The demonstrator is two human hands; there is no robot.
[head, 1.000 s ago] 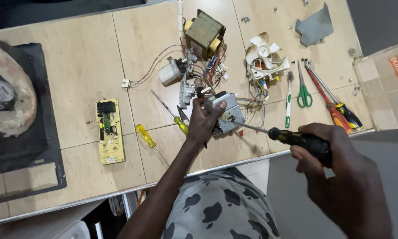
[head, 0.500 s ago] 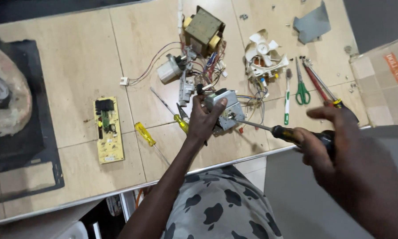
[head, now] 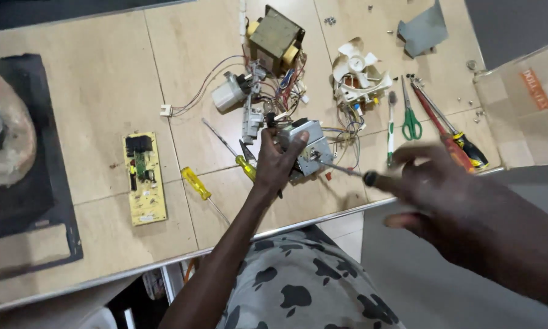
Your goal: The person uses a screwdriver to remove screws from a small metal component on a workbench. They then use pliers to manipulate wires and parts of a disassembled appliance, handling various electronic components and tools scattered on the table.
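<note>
Since half a second ago the right hand has swung up and inward — it is blurred now, fingers curled round the black-handled screwdriver, whose thin steel shaft slants left to touch the small grey metal box part. That part sits on the pale wooden tabletop near the front edge, just below a tangle of coloured wires. The left hand clamps it from the left side — thumb over the top, fingers pressed against its face. Just left of that hand lie two yellow-handled screwdrivers; farther left, a yellow circuit board. Green-handled scissors and a white plastic fan lie beyond the wires.
</note>
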